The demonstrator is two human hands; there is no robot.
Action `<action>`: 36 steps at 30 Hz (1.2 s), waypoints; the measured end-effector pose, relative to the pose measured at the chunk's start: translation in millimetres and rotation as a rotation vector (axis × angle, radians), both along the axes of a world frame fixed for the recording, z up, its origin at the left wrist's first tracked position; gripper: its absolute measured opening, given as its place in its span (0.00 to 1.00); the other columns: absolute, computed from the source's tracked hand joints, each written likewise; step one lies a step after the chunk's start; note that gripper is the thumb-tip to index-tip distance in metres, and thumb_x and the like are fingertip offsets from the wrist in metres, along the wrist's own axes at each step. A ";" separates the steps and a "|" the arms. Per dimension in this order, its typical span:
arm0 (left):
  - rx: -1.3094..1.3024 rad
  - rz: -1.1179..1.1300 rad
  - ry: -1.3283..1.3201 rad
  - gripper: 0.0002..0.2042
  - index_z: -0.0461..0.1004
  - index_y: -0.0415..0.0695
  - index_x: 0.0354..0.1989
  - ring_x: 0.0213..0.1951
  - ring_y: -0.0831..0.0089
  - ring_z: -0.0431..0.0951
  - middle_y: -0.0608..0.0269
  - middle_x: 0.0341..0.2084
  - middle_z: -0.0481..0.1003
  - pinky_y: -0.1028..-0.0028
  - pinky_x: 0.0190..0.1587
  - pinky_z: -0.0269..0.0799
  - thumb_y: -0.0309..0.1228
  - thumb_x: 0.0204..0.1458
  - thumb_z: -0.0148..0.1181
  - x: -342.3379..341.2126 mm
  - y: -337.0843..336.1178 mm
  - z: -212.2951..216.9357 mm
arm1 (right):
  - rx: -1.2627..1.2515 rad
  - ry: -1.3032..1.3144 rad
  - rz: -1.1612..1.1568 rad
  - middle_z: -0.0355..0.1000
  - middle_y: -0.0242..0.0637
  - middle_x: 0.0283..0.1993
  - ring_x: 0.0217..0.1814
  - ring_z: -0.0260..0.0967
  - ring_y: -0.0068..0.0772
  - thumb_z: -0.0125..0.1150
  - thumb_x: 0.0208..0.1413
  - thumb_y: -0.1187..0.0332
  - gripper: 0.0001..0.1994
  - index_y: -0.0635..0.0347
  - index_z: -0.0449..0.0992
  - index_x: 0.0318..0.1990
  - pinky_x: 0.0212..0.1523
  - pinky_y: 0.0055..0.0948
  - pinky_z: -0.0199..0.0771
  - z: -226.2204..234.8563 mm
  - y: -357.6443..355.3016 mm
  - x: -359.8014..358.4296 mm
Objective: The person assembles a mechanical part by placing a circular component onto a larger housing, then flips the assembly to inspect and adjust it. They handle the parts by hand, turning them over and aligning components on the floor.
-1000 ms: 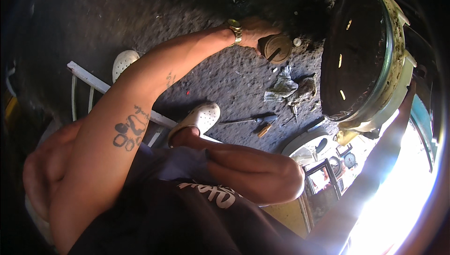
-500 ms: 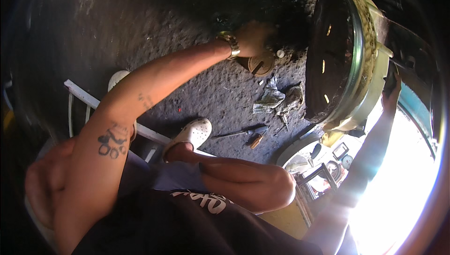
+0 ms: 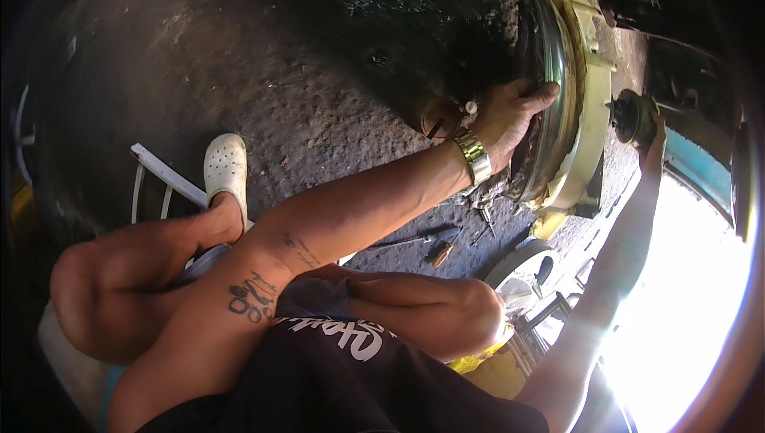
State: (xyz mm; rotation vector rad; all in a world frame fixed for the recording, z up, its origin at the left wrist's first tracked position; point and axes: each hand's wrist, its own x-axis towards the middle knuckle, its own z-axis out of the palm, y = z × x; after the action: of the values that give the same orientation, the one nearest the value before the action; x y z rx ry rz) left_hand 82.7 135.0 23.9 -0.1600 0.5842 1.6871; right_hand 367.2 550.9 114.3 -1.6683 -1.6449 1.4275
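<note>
A large round pale yellow housing (image 3: 591, 98) with a shiny metal rim (image 3: 564, 74) stands tilted on its side at the right. My left hand (image 3: 510, 118), with a gold watch on its wrist, grips this rim, thumb over the edge and fingers on the dark open side. Beyond the housing, my right hand (image 3: 657, 142) is wrapped round a dark round part (image 3: 635, 118) with a short stub pointing at the housing's back. Whether the stub touches the housing I cannot tell. Glare washes out much of my right forearm.
A round brown lid-like piece (image 3: 437, 118) and a small pale cap (image 3: 471, 106) lie on the rough dark floor. Nearer are an orange-handled screwdriver (image 3: 443, 255), a long thin tool (image 3: 406, 240) and a white basin (image 3: 522, 262) of parts. A white frame (image 3: 171, 174) stands left.
My left hand has moved right from above the brown round piece onto the rim. The housing has shifted slightly left, and the dark part in my right hand now shows more fully.
</note>
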 end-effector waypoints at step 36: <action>-0.271 0.117 0.213 0.31 0.77 0.37 0.57 0.46 0.67 0.81 0.51 0.46 0.81 0.68 0.52 0.73 0.50 0.54 0.73 85.8 -124.0 17.6 | 0.069 -0.338 0.312 0.64 0.40 0.73 0.74 0.63 0.42 0.61 0.58 0.46 0.38 0.50 0.64 0.73 0.71 0.48 0.64 33.7 -104.3 -39.4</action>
State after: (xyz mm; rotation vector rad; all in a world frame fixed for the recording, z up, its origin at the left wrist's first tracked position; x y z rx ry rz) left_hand 168.5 11.1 41.5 -0.2134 0.9801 1.7450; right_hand 327.8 446.6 148.0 -1.7444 -2.1954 1.2507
